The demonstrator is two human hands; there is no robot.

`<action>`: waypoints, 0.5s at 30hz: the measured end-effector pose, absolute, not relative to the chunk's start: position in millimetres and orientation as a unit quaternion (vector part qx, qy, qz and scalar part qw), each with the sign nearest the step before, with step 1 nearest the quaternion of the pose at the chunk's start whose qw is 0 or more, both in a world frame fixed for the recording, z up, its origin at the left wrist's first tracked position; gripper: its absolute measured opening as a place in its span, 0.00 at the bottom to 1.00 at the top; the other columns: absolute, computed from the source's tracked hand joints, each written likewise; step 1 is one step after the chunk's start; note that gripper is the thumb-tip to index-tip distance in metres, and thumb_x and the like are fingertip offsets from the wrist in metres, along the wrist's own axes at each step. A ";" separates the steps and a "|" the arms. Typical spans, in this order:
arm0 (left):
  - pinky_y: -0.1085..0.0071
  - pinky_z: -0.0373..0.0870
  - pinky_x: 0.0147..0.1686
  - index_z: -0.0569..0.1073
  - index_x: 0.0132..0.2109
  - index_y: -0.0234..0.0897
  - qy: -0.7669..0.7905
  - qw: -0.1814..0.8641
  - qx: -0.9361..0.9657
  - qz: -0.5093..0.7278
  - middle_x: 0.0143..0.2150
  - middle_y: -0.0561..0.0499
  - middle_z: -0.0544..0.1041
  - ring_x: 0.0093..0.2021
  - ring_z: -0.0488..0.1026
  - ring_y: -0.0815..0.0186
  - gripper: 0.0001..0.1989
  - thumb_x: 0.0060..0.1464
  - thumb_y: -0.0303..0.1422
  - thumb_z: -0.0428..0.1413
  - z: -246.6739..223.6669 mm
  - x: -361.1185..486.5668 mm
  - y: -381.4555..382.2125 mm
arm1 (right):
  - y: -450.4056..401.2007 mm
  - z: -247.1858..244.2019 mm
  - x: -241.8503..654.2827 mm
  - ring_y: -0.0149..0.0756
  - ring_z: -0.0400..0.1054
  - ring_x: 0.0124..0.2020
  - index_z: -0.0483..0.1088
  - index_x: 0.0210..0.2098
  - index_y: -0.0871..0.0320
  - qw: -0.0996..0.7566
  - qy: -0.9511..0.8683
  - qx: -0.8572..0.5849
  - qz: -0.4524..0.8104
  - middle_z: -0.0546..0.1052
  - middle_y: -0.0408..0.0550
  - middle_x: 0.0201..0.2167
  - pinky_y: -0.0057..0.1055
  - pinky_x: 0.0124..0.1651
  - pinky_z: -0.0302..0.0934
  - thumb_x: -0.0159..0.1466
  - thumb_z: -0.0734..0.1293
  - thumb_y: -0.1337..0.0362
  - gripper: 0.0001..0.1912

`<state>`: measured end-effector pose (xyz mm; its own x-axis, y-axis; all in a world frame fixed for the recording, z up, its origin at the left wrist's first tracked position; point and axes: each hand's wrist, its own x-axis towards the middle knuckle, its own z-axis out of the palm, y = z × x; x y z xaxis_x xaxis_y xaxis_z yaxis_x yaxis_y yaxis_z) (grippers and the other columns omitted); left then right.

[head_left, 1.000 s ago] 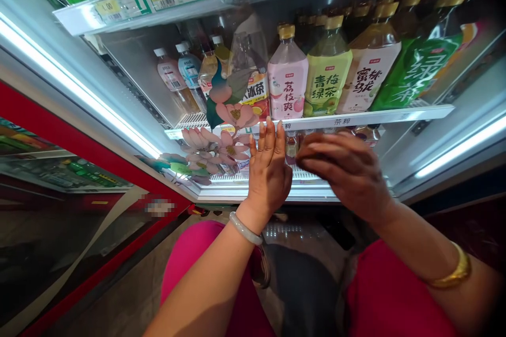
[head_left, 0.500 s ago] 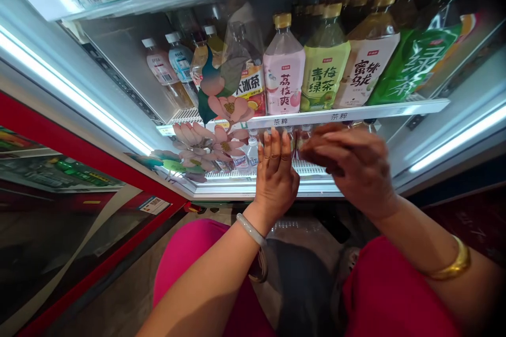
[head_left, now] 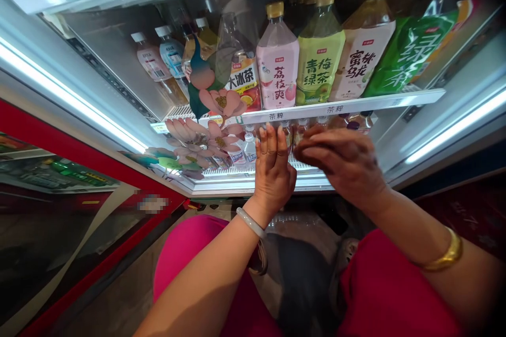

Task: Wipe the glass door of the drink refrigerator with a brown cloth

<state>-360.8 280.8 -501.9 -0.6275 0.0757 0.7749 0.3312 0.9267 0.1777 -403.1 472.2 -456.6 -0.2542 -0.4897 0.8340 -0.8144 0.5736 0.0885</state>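
My left hand (head_left: 274, 174) is stretched out with its fingers straight and close together, at the glass in front of the lower shelf. I see nothing in it. Beside it on the right, my right hand (head_left: 343, 163) has bent fingers drawn together; its fingertips are dark and blurred, so what they hold, if anything, I cannot make out. To the left of my hands, a pink flower decoration (head_left: 197, 139) with green leaves overlaps the view of the shelves. Behind my fingers stand small bottles (head_left: 250, 148), partly covered.
A lit drinks fridge fills the view. Its middle shelf edge (head_left: 304, 115) carries large bottles, among them a pink-labelled bottle (head_left: 278, 71) and a green-labelled bottle (head_left: 321, 66). A red door frame (head_left: 90, 155) stands at left. My knees (head_left: 190, 255) are below.
The view has shifted slightly, so the shelves sit a little higher and further left. My right hand has moved a little left, closer to my left hand, which keeps its pose.
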 end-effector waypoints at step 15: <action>0.41 0.44 0.77 0.29 0.79 0.34 -0.899 0.394 -0.123 -0.149 0.81 0.37 0.27 0.80 0.28 0.47 0.50 0.60 0.20 0.50 -529.5 -363.9 304.2 | 493.5 -477.2 -406.7 0.39 0.70 0.57 0.75 0.54 0.47 0.444 -0.776 0.424 0.144 0.81 0.44 0.53 0.40 0.63 0.61 0.68 0.72 0.66 0.16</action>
